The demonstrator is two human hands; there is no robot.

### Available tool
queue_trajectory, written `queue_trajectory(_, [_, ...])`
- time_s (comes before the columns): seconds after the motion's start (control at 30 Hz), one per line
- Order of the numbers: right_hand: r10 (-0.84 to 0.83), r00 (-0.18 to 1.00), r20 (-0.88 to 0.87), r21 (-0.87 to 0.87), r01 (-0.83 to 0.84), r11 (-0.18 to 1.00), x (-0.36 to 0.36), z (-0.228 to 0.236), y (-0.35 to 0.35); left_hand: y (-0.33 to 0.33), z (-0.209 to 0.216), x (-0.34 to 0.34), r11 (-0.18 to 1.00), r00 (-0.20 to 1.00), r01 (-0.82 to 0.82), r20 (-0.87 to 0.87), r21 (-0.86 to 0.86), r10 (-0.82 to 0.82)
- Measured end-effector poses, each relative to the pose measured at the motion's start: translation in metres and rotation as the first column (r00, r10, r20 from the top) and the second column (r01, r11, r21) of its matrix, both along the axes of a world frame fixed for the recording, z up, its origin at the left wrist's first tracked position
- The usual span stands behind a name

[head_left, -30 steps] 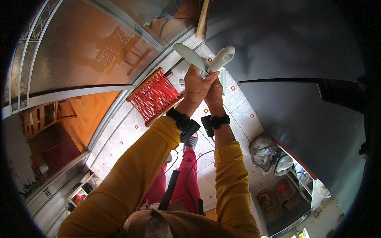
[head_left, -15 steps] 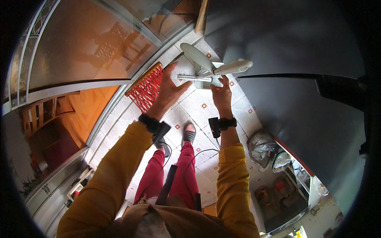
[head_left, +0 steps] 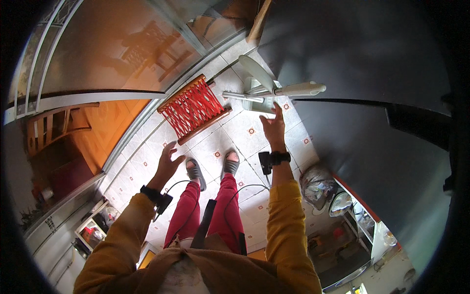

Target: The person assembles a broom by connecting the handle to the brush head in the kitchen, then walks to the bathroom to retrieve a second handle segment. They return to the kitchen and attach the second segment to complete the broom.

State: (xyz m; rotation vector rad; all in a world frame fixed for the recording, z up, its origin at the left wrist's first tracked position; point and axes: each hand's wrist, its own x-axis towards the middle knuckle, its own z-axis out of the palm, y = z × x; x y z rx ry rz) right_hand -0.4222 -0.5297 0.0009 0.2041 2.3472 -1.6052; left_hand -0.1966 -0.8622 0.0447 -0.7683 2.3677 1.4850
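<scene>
My left hand (head_left: 168,165) is over the tiles to the left of my feet, fingers apart and holding nothing. Closest to it is a low stool (head_left: 193,110) with a red woven cord seat between two brown wooden rails. My right hand (head_left: 274,130) is raised, thumb and forefinger spread, with nothing in it. Just beyond those fingertips stands a pale grey broom-and-dustpan set: one rounded handle (head_left: 303,88) points right, a wide flat part (head_left: 257,71) leans up to the left, and the ribbed dustpan (head_left: 258,104) is low on the floor.
A dark grey cabinet-like panel (head_left: 352,54) rises on the right. Along the left runs a glazed sliding door (head_left: 112,54) with a metal track. Plastic bags (head_left: 318,186) sit at the lower right beside a shelf. A thin black cable (head_left: 247,185) hangs by my legs.
My left hand has drawn back from beside the broom set toward my body, uncovering the stool's seat and near rail. My right hand has dropped slightly away from the handles.
</scene>
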Motion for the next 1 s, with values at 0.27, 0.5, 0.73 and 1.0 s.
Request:
queue_trajectory(0.27, [0.221, 0.956, 0.193, 0.412, -0.283, 0.866, 0.168, -0.051, 0.083, -0.082, 0.048, 0.135, 0.997, 0.973, 0.066, 0.223, -0.041, -0.055])
queue_trajectory(0.5, [0.142, 0.827, 0.545, 0.452, -0.432, 0.78, 0.303, -0.004, 0.164, -0.116, 0.076, 0.243, 0.968, 0.926, -0.232, 0.327, 0.096, 0.189])
queue_trajectory(0.73, [0.083, 0.891, 0.447, 0.5, -0.325, 0.803, 0.32, 0.053, 0.101, -0.18, 0.076, 0.331, 0.994, 0.856, -0.081, 0.506, -0.067, 0.104])
queue_trajectory(1.0, [0.355, 0.913, 0.199, 0.49, -0.406, 0.771, 0.336, 0.081, -0.084, -0.267, 0.077, 0.523, 0.893, 0.841, -0.448, 0.361, 0.044, 0.404])
